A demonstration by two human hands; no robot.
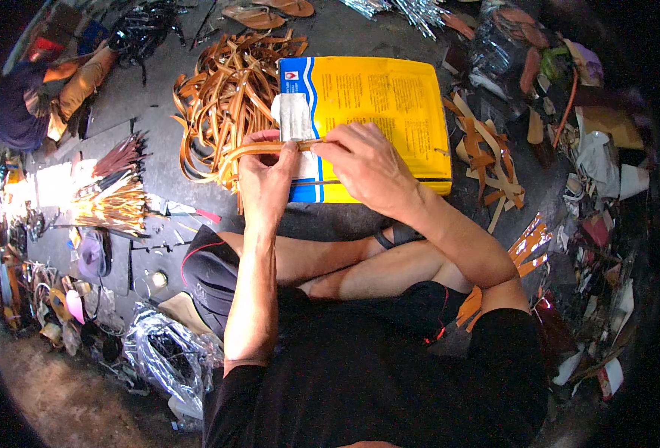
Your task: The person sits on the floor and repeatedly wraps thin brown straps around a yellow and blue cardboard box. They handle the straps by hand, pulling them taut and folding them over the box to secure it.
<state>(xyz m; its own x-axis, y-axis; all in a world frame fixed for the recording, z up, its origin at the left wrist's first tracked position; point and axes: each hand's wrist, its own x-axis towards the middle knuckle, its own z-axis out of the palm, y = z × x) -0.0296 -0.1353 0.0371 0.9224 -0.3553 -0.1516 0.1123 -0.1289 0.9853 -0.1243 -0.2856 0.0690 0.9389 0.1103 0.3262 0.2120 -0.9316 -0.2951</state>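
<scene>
Both of my hands pinch one narrow tan strap [245, 150], which looks like leather, above the left part of a yellow and blue printed tin [390, 97]. My left hand [264, 175] grips it between thumb and fingers, and its free length curves off to the left. Close to its right, my right hand [363, 160] pinches the strap's other end; the fingertips hide that end. Beneath the hands a pale worn patch [293, 116] shows on the tin. Left of the tin lies a tangled heap of similar tan straps [229, 93].
Bundles of cut strips [113, 194] lie at the left, beside another person's leg [83, 86]. Tan offcuts [487, 157] are right of the tin. Clear plastic wrap [169, 355] sits at the lower left. Sandals [270, 13] lie at the far side; scraps [591, 246] litter the right.
</scene>
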